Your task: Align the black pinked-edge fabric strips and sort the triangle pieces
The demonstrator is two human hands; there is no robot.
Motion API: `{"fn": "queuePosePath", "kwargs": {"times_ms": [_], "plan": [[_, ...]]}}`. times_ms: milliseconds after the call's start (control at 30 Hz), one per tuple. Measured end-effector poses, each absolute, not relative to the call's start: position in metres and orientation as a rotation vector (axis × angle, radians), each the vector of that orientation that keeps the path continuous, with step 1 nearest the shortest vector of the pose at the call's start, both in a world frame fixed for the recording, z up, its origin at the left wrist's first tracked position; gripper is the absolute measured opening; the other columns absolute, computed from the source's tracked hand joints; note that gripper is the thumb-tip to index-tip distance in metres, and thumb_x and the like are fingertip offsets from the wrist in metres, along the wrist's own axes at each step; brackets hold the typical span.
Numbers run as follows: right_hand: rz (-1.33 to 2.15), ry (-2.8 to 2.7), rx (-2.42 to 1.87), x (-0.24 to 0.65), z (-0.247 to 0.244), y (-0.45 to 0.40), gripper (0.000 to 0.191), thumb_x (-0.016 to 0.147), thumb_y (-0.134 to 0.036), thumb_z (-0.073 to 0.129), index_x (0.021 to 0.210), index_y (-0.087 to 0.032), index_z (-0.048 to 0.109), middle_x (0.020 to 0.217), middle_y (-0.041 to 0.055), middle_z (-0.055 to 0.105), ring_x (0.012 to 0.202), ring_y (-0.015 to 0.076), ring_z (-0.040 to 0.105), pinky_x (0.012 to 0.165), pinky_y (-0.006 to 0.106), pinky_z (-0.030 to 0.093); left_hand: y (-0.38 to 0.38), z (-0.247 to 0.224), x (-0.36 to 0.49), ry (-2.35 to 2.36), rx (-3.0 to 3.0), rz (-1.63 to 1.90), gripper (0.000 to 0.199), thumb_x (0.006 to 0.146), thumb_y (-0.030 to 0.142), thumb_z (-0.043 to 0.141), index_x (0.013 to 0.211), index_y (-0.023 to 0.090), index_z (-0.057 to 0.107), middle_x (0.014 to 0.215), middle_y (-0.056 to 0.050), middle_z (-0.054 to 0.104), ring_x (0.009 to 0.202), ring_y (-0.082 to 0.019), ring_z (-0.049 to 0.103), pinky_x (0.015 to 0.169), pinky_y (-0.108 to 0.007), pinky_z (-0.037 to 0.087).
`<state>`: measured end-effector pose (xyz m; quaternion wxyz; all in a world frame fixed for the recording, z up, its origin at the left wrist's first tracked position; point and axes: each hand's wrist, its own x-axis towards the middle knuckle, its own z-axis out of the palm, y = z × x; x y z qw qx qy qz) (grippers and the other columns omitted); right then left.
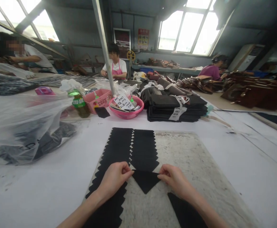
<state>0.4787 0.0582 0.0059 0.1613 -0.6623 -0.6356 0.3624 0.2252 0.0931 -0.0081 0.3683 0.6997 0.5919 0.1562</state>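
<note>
A black pointed piece of material (146, 181) is stretched between my two hands, its tip toward me. My left hand (116, 176) pinches its left corner and my right hand (173, 178) pinches the right one. Just beyond it lies a row of overlapping black pieces (143, 147) with zigzag edges. Left of that runs a longer overlapping row (117, 144), passing partly under my left hand and forearm. Both rows rest on a worn grey board (183, 152). Beneath my right forearm another black piece (184, 210) shows in part.
Behind the board are a pink basin (126, 114), a pink box (98, 98), a green-labelled bottle (79, 104) and stacked black pieces (176, 109). A clear plastic bag (29, 126) lies left on the white table (64, 190). Several people work farther back.
</note>
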Motion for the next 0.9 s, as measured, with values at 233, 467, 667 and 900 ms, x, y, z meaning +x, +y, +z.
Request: {"fn": "queuePosePath", "kwargs": {"times_ms": [233, 467, 667, 900], "plan": [[0.741, -1.819, -2.026, 0.479, -0.005, 0.069, 0.019, 0.080, -0.034, 0.060, 0.066, -0.021, 0.060, 0.066, -0.0014, 0.064, 0.065, 0.0148, 0.056, 0.058, 0.025, 0.031, 0.106, 0.000, 0.224, 1.543, 1.843, 0.333, 0.028, 0.081, 0.040, 0.051, 0.070, 0.018, 0.064, 0.064, 0.000, 0.066, 0.057, -0.014, 0.057, 0.053, -0.023, 0.031], [0.708, -1.866, -1.991, 0.481, -0.011, 0.079, 0.019, 0.082, -0.035, 0.055, 0.071, -0.022, 0.060, 0.066, -0.0001, 0.065, 0.063, 0.0161, 0.057, 0.057, 0.026, 0.032, 0.123, -0.018, 0.220, 1.506, 1.661, 0.349, 0.028, 0.075, 0.042, 0.057, 0.070, 0.016, 0.064, 0.061, -0.001, 0.066, 0.047, -0.011, 0.053, 0.045, -0.021, 0.032], [0.730, -1.856, -2.011, 0.483, -0.018, 0.080, 0.023, 0.085, -0.040, 0.052, 0.071, -0.022, 0.059, 0.065, -0.0012, 0.064, 0.061, 0.0155, 0.056, 0.057, 0.026, 0.031, 0.129, -0.025, 0.219, 1.477, 1.539, 0.331, 0.026, 0.072, 0.040, 0.060, 0.070, 0.014, 0.061, 0.058, -0.001, 0.064, 0.038, -0.009, 0.048, 0.037, -0.020, 0.030], [0.762, -1.838, -2.029, 0.483, -0.020, 0.082, 0.024, 0.083, -0.039, 0.053, 0.069, -0.021, 0.058, 0.061, -0.0009, 0.062, 0.059, 0.0152, 0.055, 0.056, 0.026, 0.031, 0.129, -0.023, 0.221, 1.503, 1.619, 0.276, 0.026, 0.075, 0.039, 0.056, 0.070, 0.014, 0.062, 0.059, -0.001, 0.064, 0.039, -0.009, 0.051, 0.040, -0.020, 0.033]]}}
